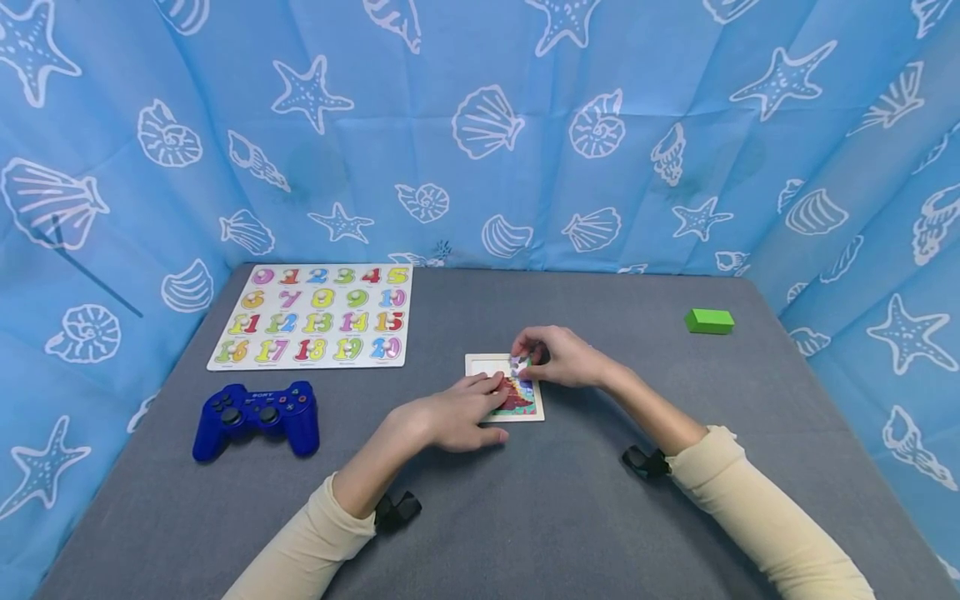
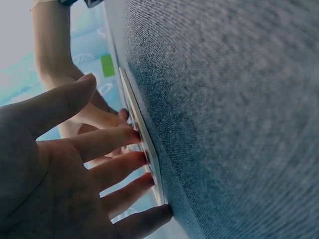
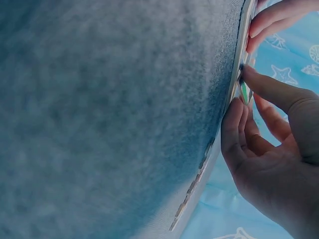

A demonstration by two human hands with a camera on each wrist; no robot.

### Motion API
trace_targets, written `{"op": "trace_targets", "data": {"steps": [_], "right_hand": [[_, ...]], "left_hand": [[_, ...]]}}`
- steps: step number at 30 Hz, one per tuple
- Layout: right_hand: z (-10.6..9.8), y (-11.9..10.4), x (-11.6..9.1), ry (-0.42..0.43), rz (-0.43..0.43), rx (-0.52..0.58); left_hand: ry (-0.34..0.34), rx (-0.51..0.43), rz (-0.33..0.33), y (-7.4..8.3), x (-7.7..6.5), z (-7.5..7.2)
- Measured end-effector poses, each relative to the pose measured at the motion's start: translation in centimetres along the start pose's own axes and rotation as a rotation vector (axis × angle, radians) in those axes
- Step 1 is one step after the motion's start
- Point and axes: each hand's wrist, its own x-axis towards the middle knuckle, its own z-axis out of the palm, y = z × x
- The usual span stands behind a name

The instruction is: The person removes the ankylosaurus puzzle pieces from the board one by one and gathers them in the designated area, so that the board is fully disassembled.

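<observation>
Puzzle board (image 1: 478, 361) lies just under the right hand (image 1: 566, 360), which pinches a puzzle piece (image 1: 517, 364) in the head view; in the left wrist view the left hand (image 2: 79, 169), fingers outstretched onto the board beside that grip, should brace it; in the right wrist view the piece looks tilted, so I'd level it before pressing.

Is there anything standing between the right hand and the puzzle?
Nothing visible does: the right hand pinches a piece at the upper right of the puzzle. The left hand rests on its left side.
</observation>
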Motion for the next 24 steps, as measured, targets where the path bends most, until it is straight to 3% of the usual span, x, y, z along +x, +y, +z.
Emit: {"op": "trace_targets", "data": {"steps": [9,19,24], "right_hand": [[-0.5,0.6,-0.4,0.009,-0.042,0.116],[-2.3,1.9,-2.4,0.014,0.030,0.250],[-3.9,3.2,-3.6,0.045,0.105,0.275]], "left_hand": [[0.014,-0.004,0.013,-0.1,-0.1,0.0],[0.019,0.007,0.008,0.0,-0.1,0.2],[0.013,0.002,0.001,0.0,-0.2,0.2]]}}
